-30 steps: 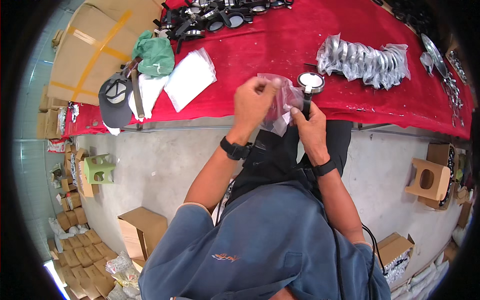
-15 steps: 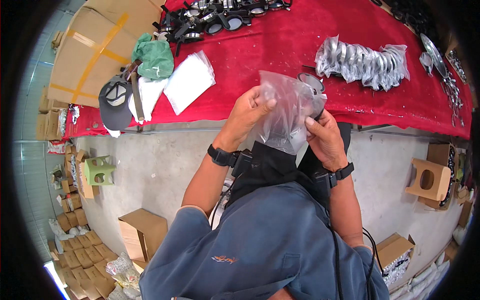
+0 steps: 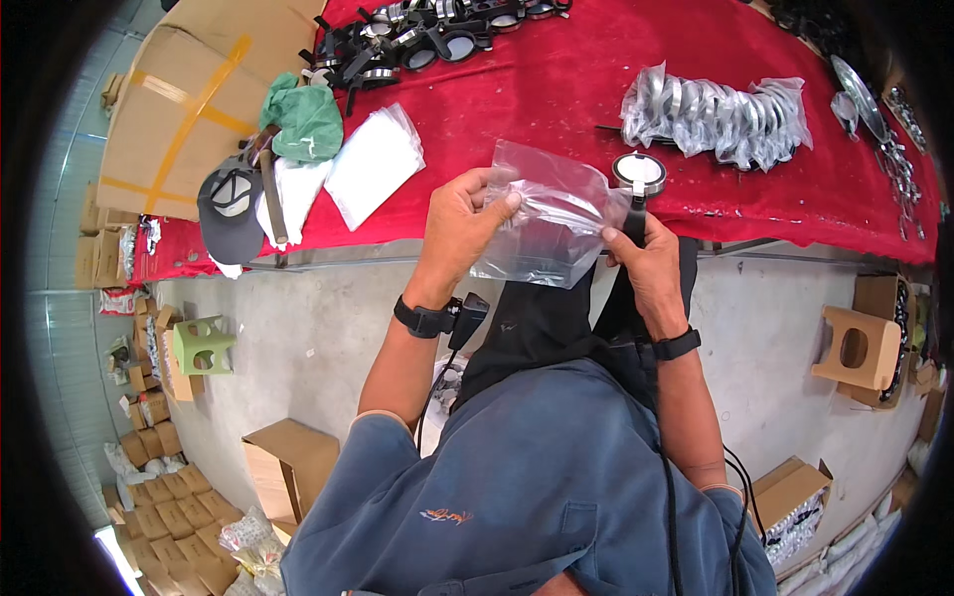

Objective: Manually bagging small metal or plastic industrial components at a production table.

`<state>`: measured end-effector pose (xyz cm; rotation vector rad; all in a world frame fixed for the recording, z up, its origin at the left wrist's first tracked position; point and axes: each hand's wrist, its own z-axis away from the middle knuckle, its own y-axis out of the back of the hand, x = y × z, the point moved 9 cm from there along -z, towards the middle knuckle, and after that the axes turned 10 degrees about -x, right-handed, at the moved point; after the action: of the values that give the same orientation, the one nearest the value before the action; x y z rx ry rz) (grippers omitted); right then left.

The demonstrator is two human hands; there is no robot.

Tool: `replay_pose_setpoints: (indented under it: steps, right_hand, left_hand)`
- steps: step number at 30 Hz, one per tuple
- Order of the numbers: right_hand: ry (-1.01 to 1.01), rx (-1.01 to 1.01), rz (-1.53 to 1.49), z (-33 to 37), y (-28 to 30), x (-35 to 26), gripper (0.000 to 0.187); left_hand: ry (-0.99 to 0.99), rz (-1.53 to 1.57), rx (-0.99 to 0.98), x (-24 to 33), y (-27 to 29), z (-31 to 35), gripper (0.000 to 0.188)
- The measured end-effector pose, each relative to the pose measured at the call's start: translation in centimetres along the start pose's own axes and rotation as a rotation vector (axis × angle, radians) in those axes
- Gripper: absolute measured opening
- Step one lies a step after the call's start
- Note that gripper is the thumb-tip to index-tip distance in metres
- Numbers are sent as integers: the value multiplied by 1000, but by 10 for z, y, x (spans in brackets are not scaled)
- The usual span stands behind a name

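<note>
A clear plastic bag [image 3: 552,223] is stretched between my hands above my lap, near the table's front edge. My left hand [image 3: 464,217] pinches its left side between thumb and fingers. The bag's right edge is in my right hand [image 3: 648,260], which also holds a round, silver-rimmed piece with a pale face [image 3: 639,173] by its black stem. The round piece stands up beside the bag, outside it. Further right on the red-covered table lies a row of similar round metal pieces wrapped in clear plastic [image 3: 717,117].
A heap of black-and-silver round pieces [image 3: 427,45] lies at the far left of the red cloth [image 3: 542,84]. Flat clear bags [image 3: 375,167], a green bag [image 3: 303,117] and a grey cap [image 3: 231,209] are nearer. Stools [image 3: 202,346] and cartons [image 3: 288,462] stand on the floor.
The bag has been pulled flatter and wider as my left hand moved slightly left. The round piece has turned upright, its pale face now showing above my right hand.
</note>
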<state>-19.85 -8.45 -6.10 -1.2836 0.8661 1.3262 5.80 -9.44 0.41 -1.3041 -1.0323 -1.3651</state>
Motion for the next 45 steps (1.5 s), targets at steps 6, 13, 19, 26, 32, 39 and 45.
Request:
replay_pose_setpoints:
  steps: [6, 13, 19, 26, 32, 39, 45]
  right_hand:
    - [-10, -15, -98, 3, -1, -6, 18]
    - [8, -33, -85, 1, -3, -7, 28]
    - [-22, -30, -181, 1, -8, -5, 34]
    - [54, -187, -377, -4, -17, -9, 40]
    - [-6, -123, -399, -6, -24, -19, 51]
    - [36, -110, -122, -2, -18, -17, 32]
    - [46, -66, -109, 4, -12, -20, 31]
  left_hand:
    - [5, -1, 23, -4, 8, 2, 35]
    - [-16, -52, 62, -5, 16, 2, 33]
    - [-4, 157, 152, -7, 25, 1, 30]
    - [23, 186, 16, -14, 20, 1, 32]
    - [122, 111, -112, -5, 5, 8, 38]
    - [126, 68, -119, -9, 9, 8, 36]
    - [62, -81, -44, -18, 24, 7, 28]
